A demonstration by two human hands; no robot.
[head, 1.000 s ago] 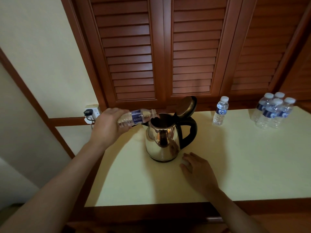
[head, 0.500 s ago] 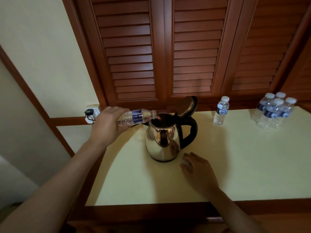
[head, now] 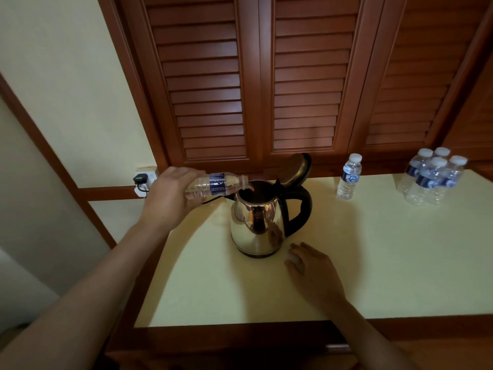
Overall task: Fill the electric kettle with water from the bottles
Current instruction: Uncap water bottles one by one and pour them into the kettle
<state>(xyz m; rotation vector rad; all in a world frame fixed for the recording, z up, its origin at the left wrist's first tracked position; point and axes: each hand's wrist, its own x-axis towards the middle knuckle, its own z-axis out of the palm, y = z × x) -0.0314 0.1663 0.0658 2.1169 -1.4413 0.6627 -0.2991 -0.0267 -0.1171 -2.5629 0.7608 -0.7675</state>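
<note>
A shiny steel electric kettle (head: pixel 256 222) with a black handle stands on the pale yellow tabletop (head: pixel 373 263), its lid tipped open at the back. My left hand (head: pixel 168 196) holds a clear water bottle (head: pixel 216 184) with a blue label on its side, its uncapped mouth over the kettle's opening. My right hand (head: pixel 312 268) rests on the table just in front of the kettle's right side, with a small white cap (head: pixel 293 259) under its fingers.
One capped bottle (head: pixel 349 176) stands behind and right of the kettle. Several capped bottles (head: pixel 432 176) cluster at the far right. A wall socket with a black plug (head: pixel 142 180) sits left of the table. Louvred wooden doors (head: pixel 293 76) rise behind.
The bottle stays tipped over the kettle with barely any shift. My right hand has stayed in place by the kettle base.
</note>
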